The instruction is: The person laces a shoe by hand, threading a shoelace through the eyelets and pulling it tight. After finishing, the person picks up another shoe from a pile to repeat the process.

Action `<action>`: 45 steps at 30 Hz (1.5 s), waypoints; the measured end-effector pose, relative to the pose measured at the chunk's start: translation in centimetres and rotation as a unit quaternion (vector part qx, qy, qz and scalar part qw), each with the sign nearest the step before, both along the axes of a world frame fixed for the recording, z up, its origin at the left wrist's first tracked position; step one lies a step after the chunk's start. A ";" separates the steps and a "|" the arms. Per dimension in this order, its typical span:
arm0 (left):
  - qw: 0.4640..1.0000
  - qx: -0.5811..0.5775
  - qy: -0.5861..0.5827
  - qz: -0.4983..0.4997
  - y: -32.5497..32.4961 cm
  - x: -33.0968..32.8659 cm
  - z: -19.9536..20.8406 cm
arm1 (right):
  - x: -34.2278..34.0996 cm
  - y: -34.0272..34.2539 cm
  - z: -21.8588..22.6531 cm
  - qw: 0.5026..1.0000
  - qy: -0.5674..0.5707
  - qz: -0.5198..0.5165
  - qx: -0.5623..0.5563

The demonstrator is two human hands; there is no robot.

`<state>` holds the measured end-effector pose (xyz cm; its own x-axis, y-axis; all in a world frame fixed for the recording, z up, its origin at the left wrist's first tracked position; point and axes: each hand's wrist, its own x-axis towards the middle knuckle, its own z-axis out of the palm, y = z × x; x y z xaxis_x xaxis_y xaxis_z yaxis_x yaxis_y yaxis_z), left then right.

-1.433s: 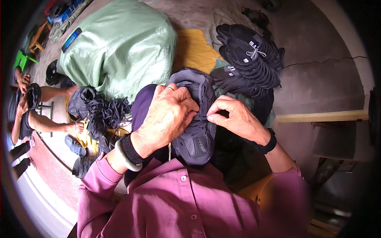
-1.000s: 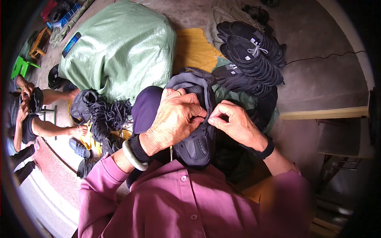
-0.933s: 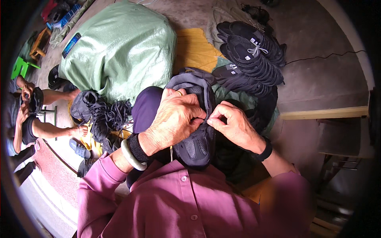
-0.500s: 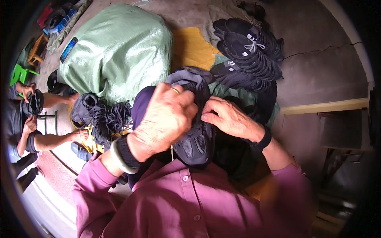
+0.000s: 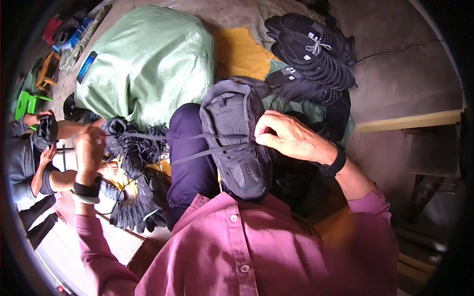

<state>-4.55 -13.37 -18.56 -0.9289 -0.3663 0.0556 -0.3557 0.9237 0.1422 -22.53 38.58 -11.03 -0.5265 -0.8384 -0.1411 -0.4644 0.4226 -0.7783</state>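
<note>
R hand (image 5: 294,139) at shoe's (image 5: 244,175) R edge, pinching lace (image 5: 192,136); L hand (image 5: 90,150), blurred, well L of shoe, lace gripped

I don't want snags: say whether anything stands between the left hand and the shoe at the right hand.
Nothing visible blocks the blurred left hand from the shoe; a lace stretches between them, crossing above the trouser leg.

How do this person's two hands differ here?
The left hand is blurred and stretched outward, a dark lace running taut to it; the right hand is sharper, pinched at the dark shoe. The left one wears a dark band and pale bangle; the right one, just a black band. Both are ungloved.
</note>
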 end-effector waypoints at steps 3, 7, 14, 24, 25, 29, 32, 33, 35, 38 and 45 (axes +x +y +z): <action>0.981 0.128 0.045 -0.139 8.5 -1.7 1.0 | 0.3 0.3 1.0 0.997 -0.057 -0.047 0.008; 0.945 0.227 0.077 -0.224 16.9 -4.5 3.2 | 1.2 0.6 0.9 0.997 -0.014 -0.075 -0.020; 0.907 0.309 0.073 -0.276 23.3 -6.1 5.8 | 1.9 1.4 1.2 0.995 0.048 -0.040 0.080; 0.902 0.360 -0.005 -0.238 23.7 -6.2 4.9 | 0.8 1.9 1.3 0.975 -0.175 -0.117 -0.070; 0.899 0.369 -0.005 -0.234 23.7 -6.1 4.9 | 0.7 1.9 1.5 0.975 -0.182 -0.120 -0.049; 0.875 0.440 -0.026 -0.201 23.5 -6.1 5.2 | 0.5 2.4 2.1 0.994 -0.097 -0.042 0.017; 0.847 0.486 0.013 -0.213 23.4 -6.0 4.6 | 0.8 2.5 0.9 0.999 0.043 0.002 -0.008; 0.848 0.487 0.012 -0.211 23.4 -6.1 4.7 | 0.9 2.3 1.0 1.000 0.008 -0.007 -0.004; 0.858 0.475 -0.028 -0.194 23.4 -6.2 5.2 | 0.9 2.1 1.3 1.000 0.002 -0.006 0.008; 0.841 0.505 -0.034 -0.190 23.3 -6.2 5.0 | 0.9 1.8 2.8 0.999 -0.004 0.007 0.051; 0.826 0.525 -0.044 -0.199 23.1 -6.6 5.7 | 1.1 1.8 3.0 0.995 0.092 0.041 -0.021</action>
<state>-11.14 9.73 -12.90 -0.9708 0.1667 -0.1727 -0.1047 0.3535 0.9296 -21.38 40.34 -8.07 -0.4695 -0.8828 -0.0125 -0.6325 0.3462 -0.6929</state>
